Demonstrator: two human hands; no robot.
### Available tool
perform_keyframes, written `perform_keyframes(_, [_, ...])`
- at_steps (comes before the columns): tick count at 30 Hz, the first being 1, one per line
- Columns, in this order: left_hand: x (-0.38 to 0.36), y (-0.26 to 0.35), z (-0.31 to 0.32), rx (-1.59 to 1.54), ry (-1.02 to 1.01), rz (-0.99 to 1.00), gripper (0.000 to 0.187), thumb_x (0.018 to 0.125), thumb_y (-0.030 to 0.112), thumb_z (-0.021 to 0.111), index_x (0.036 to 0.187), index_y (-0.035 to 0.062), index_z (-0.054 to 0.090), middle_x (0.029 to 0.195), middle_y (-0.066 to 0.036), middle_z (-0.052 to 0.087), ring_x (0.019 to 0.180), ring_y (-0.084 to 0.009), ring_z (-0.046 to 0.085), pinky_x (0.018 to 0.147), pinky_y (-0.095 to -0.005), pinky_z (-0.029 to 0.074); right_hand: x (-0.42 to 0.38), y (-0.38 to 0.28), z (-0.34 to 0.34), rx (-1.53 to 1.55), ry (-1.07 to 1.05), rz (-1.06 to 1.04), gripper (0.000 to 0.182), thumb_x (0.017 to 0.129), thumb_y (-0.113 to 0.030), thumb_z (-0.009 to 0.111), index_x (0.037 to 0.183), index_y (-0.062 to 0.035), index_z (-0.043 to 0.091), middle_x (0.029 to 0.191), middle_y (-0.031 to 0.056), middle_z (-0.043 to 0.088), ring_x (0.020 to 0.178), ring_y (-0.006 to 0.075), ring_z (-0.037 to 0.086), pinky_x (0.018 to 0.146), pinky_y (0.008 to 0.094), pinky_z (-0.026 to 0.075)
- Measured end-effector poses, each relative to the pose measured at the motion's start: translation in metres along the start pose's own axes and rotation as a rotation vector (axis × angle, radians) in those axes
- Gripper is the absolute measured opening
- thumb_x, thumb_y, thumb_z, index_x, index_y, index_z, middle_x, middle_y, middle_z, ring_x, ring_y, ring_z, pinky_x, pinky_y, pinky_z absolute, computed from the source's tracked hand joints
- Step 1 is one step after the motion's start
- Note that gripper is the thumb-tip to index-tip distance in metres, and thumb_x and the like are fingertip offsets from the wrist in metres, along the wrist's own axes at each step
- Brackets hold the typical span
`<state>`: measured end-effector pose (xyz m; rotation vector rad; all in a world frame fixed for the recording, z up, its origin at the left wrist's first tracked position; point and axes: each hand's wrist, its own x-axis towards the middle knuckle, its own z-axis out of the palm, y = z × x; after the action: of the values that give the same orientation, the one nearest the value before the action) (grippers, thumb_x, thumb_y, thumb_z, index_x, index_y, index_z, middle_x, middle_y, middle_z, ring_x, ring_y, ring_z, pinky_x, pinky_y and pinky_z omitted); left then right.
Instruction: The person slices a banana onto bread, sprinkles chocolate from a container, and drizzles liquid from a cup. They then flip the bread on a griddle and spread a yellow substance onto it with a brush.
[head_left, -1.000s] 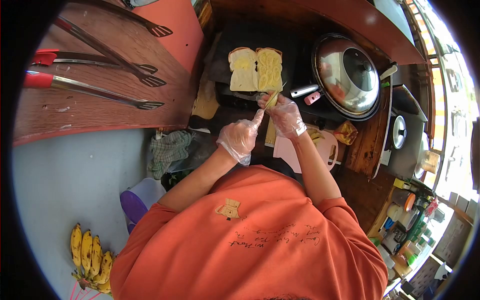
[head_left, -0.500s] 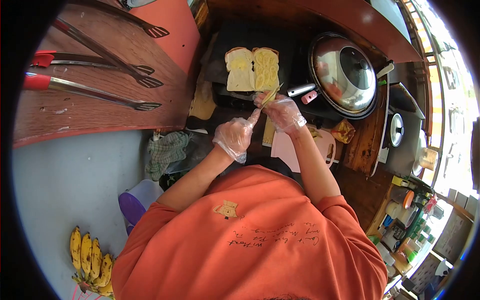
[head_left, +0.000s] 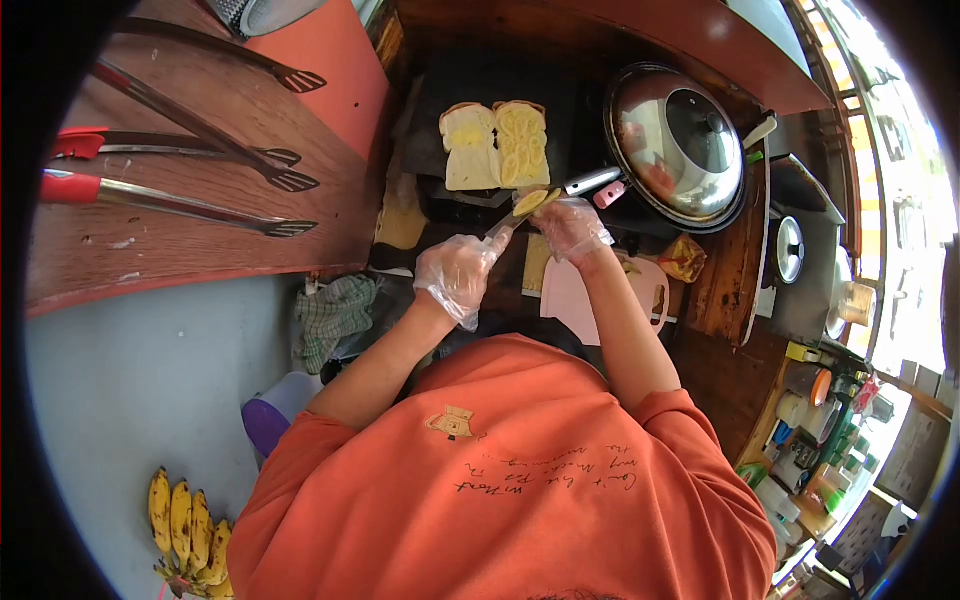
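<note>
Both my hands wear clear plastic gloves and meet just below the bread. My left hand (head_left: 454, 277) is closed, apparently around a thin knife whose handle is hidden; its index finger points along the blade. Pale yellow banana slices (head_left: 531, 203) lie at the blade, beside the fingers of my right hand (head_left: 572, 229), which is closed on banana. Two bread slices lie side by side on a dark griddle (head_left: 425, 165). The left bread slice (head_left: 470, 165) has a yellow patch of spread, and the right bread slice (head_left: 523, 135) is covered with banana slices.
A lidded pan (head_left: 680, 145) stands right of the griddle. Below it lies a pink cutting board (head_left: 580, 308). Several tongs, including red-handled tongs (head_left: 180, 205), rest on the wooden counter (head_left: 110, 255) at left. Bananas (head_left: 185, 525) sit lower left, below a checked cloth (head_left: 335, 315).
The banana slices and blade have tilted flatter and dropped slightly, away from the bread. My left hand has shifted slightly left. The whole view has shifted a little.
</note>
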<state>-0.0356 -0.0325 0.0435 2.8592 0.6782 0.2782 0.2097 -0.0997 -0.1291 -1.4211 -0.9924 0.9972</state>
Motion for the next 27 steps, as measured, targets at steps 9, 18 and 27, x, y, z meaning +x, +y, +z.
perform_keyframes(9, [0.008, -0.018, -0.005, -0.001, 0.039, 0.003, 0.038, 0.089, 0.013, 0.059, 0.124, 0.0207, 0.069, 0.073, -0.007, 0.066, 0.063, -0.0281, 0.066, 0.052, -0.0432, 0.053, -0.010, -0.071, 0.005, 0.982, 0.420, 0.355, 0.035, 0.082, 0.011, 0.060, 0.117, 0.0070, 0.060, 0.113, 0.0218, 0.066, 0.103, 0.0332, 0.068, 0.097, 0.0414, 0.055])
perform_keyframes(18, [0.053, -0.041, 0.033, -1.315, -0.316, -0.592, 0.043, 0.096, 0.014, 0.065, 0.139, 0.0090, 0.060, 0.075, -0.002, 0.065, 0.051, -0.0071, 0.054, 0.046, -0.0243, 0.044, -0.008, -0.082, 0.028, 0.932, 0.060, 0.370, 0.025, 0.082, 0.008, 0.058, 0.107, 0.0117, 0.061, 0.112, 0.0175, 0.065, 0.105, 0.0286, 0.066, 0.096, 0.0413, 0.056])
perform_keyframes(27, [0.063, -0.046, 0.022, -1.338, -0.433, -0.661, 0.043, 0.097, 0.013, 0.064, 0.139, 0.0064, 0.059, 0.072, -0.003, 0.062, 0.048, -0.0078, 0.052, 0.042, -0.0244, 0.042, 0.009, -0.049, 0.033, 1.039, 0.346, 0.377, 0.004, 0.082, 0.009, 0.059, 0.081, 0.0053, 0.058, 0.089, 0.0135, 0.059, 0.083, 0.0260, 0.065, 0.088, 0.0420, 0.059])
